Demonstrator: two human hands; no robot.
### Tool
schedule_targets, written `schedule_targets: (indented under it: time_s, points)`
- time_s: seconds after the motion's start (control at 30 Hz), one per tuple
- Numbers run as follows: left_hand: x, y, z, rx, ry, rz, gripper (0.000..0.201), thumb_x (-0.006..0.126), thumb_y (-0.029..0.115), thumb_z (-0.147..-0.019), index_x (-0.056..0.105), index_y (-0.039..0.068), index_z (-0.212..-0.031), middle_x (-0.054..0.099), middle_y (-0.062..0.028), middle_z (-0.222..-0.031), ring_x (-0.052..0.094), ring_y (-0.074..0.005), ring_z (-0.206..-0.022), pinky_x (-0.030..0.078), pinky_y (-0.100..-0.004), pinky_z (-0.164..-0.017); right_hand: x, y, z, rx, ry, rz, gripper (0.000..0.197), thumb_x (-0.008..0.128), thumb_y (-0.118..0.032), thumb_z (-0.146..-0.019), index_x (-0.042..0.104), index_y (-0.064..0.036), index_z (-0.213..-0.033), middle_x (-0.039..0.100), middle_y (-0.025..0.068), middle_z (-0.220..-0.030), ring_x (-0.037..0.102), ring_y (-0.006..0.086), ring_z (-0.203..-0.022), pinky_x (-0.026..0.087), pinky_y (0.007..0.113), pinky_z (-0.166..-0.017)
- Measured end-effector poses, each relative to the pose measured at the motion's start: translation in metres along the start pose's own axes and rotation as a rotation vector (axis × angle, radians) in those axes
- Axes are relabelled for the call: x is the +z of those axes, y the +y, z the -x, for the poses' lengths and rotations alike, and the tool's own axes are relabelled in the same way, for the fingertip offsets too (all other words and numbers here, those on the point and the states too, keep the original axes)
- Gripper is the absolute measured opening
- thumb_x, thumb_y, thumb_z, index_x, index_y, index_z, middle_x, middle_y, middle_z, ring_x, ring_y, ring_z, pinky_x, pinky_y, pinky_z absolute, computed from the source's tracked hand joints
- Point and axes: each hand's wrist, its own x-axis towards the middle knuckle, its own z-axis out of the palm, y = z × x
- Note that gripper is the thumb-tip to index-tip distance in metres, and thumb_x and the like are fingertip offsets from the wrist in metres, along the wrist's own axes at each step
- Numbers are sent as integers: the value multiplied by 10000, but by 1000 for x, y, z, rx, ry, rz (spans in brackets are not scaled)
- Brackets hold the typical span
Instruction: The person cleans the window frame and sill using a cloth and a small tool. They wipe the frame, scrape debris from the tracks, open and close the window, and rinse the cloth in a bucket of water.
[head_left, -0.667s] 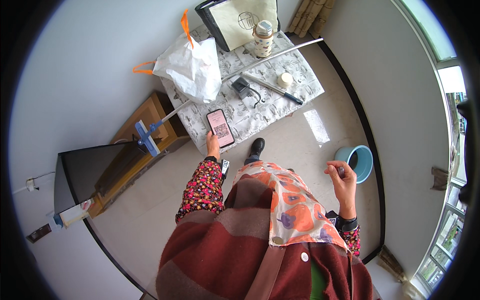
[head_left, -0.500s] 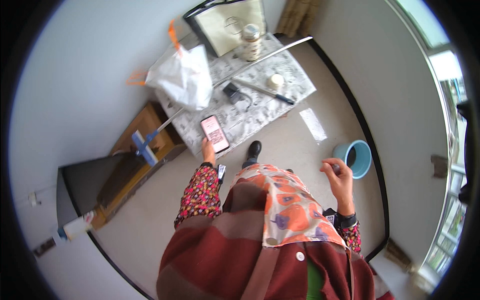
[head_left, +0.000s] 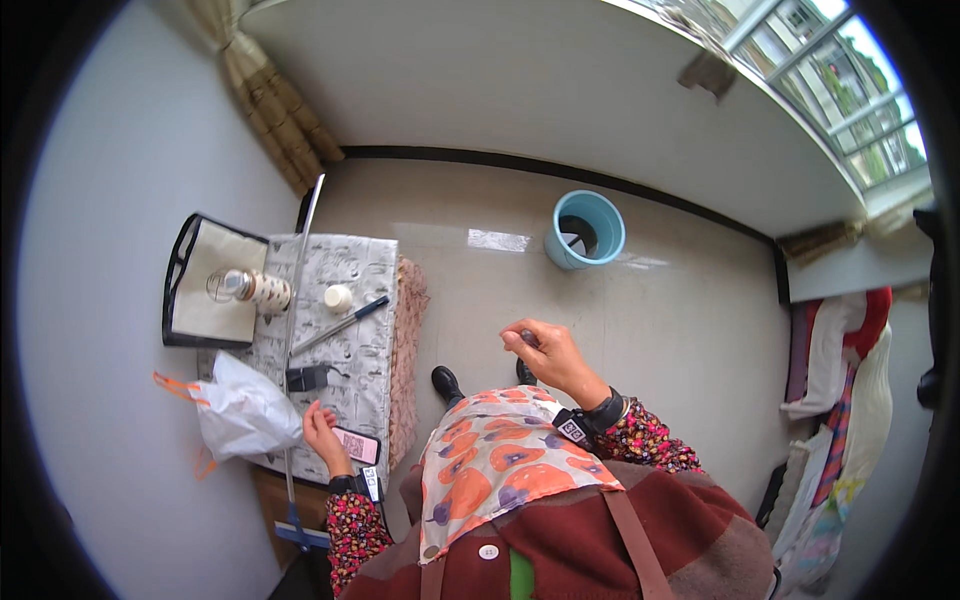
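Note:
My left hand (head_left: 322,434) is above the near end of the table, its fingers apart and holding nothing. Right beside it a phone (head_left: 358,446) with a pink screen lies on the patterned tablecloth (head_left: 360,390). Over the floor, my right hand (head_left: 555,352) is curled around a small dark object (head_left: 529,338); most of it is hidden by the fingers, so I cannot tell its kind. A black adapter-like block (head_left: 307,378) with a cord sits on the cloth beyond my left hand.
A white plastic bag (head_left: 245,408), a patterned bottle (head_left: 268,291), a tote bag (head_left: 215,290), a white round container (head_left: 338,298) and a dark-handled rod (head_left: 340,325) are on the table. A long pole (head_left: 303,250) crosses it. A blue bucket (head_left: 560,245) stands ahead; clothes (head_left: 840,400) hang at right.
My view has swung to the right, so the table now shows at the left. My left hand has let go of the phone. The right hand stays curled around the small dark object.

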Motion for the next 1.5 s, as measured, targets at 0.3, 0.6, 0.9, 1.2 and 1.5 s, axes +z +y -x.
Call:
schedule_targets:
  time_s: [0.3, 0.6, 0.9, 1.2, 1.5]
  points:
    - [198, 140, 33, 200, -449, 170, 198, 525, 88, -984, 655, 25, -1119, 647, -17, -881, 582, -82, -730, 496, -234, -682, -125, 65, 52, -68, 412, 306, 212, 658, -261, -918, 683, -79, -811, 655, 98, -730, 631, 303, -628, 487, 383, -552]
    - [353, 190, 159, 369, -879, -6, 181, 565, 62, -961, 684, 11, -1087, 679, -36, -899, 662, -103, -813, 538, -245, -748, -243, 111, 87, 110, 457, -192, 261, 664, -300, -945, 728, -58, -1019, 709, 38, -755, 660, 115, -638, 504, 267, -560]
    - [435, 222, 187, 600, -950, -197, 168, 571, 37, -929, 689, 2, -1043, 689, -80, -886, 686, -124, -795, 535, -250, -714, -307, 153, 90, 136, 453, -609, 317, 543, -251, -1020, 629, -79, -1272, 649, 45, -965, 567, 61, -744, 483, 190, -582]
    - [510, 239, 132, 546, -985, -189, 158, 580, 32, -929, 692, 2, -1035, 681, -55, -889, 667, -106, -785, 526, -237, -712, -314, 184, 25, 158, 623, -591, 373, 579, -76, -957, 522, -21, -1321, 617, 40, -1016, 567, 69, -760, 487, 209, -682]
    - [624, 309, -18, 709, -990, -275, 146, 585, 19, -916, 693, -1, -1012, 676, -84, -895, 674, -133, -772, 525, -249, -683, -330, 181, -178, 261, 696, -527, 133, 701, -168, -924, 635, -53, -912, 554, -67, -750, 483, 11, -649, 381, 181, -555]
